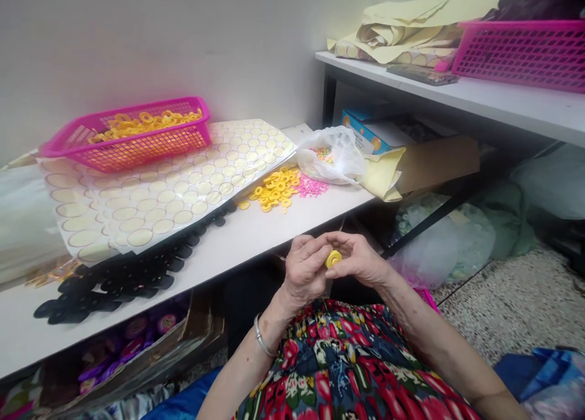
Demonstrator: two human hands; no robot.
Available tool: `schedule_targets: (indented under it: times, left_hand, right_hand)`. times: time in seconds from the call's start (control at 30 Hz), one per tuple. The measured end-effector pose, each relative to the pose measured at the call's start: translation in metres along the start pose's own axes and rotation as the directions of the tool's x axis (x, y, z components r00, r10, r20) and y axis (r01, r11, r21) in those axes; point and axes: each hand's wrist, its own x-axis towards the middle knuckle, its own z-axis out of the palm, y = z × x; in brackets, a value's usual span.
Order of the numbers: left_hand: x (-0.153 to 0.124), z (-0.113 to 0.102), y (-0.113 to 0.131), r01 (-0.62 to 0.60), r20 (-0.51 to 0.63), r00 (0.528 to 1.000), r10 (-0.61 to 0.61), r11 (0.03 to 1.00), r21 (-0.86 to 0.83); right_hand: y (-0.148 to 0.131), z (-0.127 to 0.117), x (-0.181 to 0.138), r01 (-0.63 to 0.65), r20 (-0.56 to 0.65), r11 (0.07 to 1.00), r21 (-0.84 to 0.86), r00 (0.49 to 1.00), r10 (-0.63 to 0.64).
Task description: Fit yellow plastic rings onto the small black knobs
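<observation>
My hands meet just past the table's front edge, above my lap. A small round yellow plastic piece (333, 259), ring-like with a centre opening, sits between them. My right hand (363, 260) pinches it between thumb and fingers. The curled fingers of my left hand (305, 270) press against its other side; whether something else is inside that hand is hidden. On the table beyond lie a heap of yellow ring pieces (276, 189) and a scatter of tiny pink pieces (312, 186).
At the left, a pink basket (137, 158) of yellow rings stands on sticker sheets (183, 188). Black flat pieces (123, 280) line the table's front. A plastic bag (340, 164) of coloured bits sits behind the heaps. Right, a raised shelf (493, 94) bears another pink basket (521, 54).
</observation>
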Motion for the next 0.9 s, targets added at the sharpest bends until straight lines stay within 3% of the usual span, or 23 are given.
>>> schedule_targets:
  times: [0.27,0.47,0.7,0.83,0.9]
  left_hand:
    - [-0.001,0.004,0.003,0.000,0.055,0.998,-0.001,1.000,0.007]
    - [-0.008,0.005,-0.002,0.119,0.091,0.989,-0.118,0.993,-0.016]
    - [-0.020,0.005,-0.017,0.160,0.116,0.980,-0.162,0.987,0.024]
    - [-0.032,0.005,-0.027,0.225,0.129,0.965,-0.228,0.974,0.039]
    - [-0.036,0.004,-0.031,0.249,0.154,0.955,-0.254,0.967,0.056]
  right_hand:
    - [0.017,-0.004,0.001,0.017,-0.096,0.987,0.160,0.995,-0.001]
    - [0.025,-0.005,0.005,-0.051,0.047,0.992,0.117,0.998,0.046]
    - [0.036,-0.002,0.024,-0.074,-0.001,0.991,0.108,0.997,0.074]
    - [0.041,-0.003,0.035,-0.206,0.127,0.972,0.115,0.973,0.191]
    - [0.044,-0.004,0.041,-0.250,0.129,0.959,0.137,0.964,0.233]
